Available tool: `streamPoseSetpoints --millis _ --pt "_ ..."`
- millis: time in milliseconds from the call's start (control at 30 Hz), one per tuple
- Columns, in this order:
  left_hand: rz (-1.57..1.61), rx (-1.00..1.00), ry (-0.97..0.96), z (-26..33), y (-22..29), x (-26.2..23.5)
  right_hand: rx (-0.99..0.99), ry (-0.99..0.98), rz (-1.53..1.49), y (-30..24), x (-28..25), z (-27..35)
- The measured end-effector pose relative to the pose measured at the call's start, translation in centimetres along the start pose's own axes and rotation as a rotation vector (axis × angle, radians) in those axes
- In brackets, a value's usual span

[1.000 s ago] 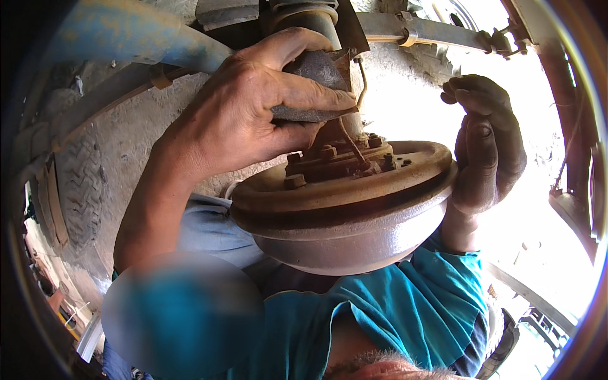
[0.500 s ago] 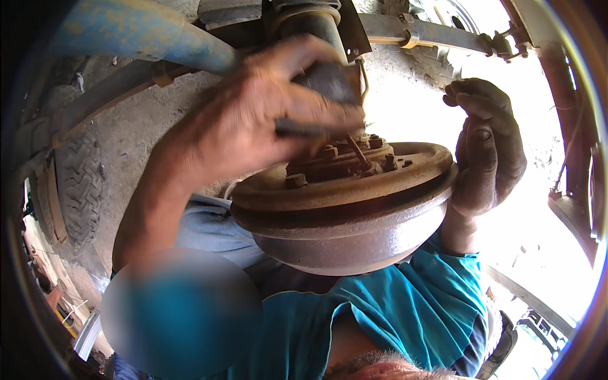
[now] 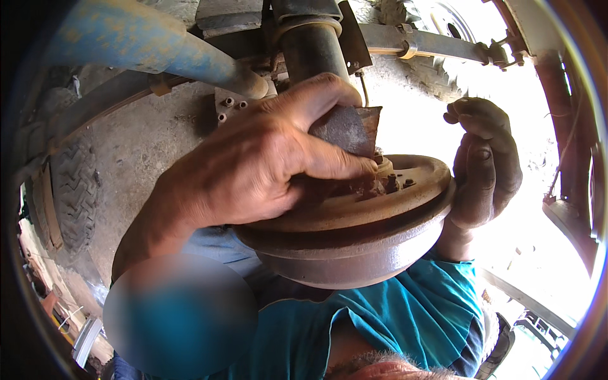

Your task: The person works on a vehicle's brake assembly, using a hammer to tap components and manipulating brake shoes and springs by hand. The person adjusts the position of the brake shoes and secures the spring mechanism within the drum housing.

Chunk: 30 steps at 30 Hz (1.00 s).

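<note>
Left hand grips a dark flat piece just above the rusty-topped drum. Right hand half-curled beside its rim; can't tell if bearing. Slackened grip could drop the piece, scraping fingers on bolts. Dusty grey floor, treaded tyre left.
</note>
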<state>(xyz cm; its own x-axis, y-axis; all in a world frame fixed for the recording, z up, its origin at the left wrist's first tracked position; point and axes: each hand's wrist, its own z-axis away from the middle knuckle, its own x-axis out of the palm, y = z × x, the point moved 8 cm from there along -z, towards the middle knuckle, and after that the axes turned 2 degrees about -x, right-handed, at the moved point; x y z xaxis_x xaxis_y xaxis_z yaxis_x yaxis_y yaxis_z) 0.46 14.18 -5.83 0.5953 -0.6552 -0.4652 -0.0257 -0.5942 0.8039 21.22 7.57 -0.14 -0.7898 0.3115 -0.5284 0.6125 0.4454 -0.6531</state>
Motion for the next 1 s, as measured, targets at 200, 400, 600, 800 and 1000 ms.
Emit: streamPoseSetpoints --millis 200,400,600,800,1000 --pt "-0.019 -0.091 -0.012 -0.8 -1.2 -0.5 -0.092 -0.054 0.024 0.1 -0.1 0.0" --pt "0.032 -0.120 -0.044 -1.3 -2.0 -0.4 -0.076 -0.052 -0.004 0.3 -0.1 -0.2" --pt "-0.081 -0.061 -0.040 -1.8 -1.0 -0.4 -0.049 -0.039 -0.027 0.2 -0.3 -0.1" --pt "0.078 -0.087 -0.048 -1.4 -1.0 -0.3 -0.056 -0.028 -0.046 0.4 -0.2 -0.1" --pt "0.104 -0.116 -0.045 -0.9 -0.2 0.1 -0.086 -0.051 -0.041 0.6 -0.1 -0.2"
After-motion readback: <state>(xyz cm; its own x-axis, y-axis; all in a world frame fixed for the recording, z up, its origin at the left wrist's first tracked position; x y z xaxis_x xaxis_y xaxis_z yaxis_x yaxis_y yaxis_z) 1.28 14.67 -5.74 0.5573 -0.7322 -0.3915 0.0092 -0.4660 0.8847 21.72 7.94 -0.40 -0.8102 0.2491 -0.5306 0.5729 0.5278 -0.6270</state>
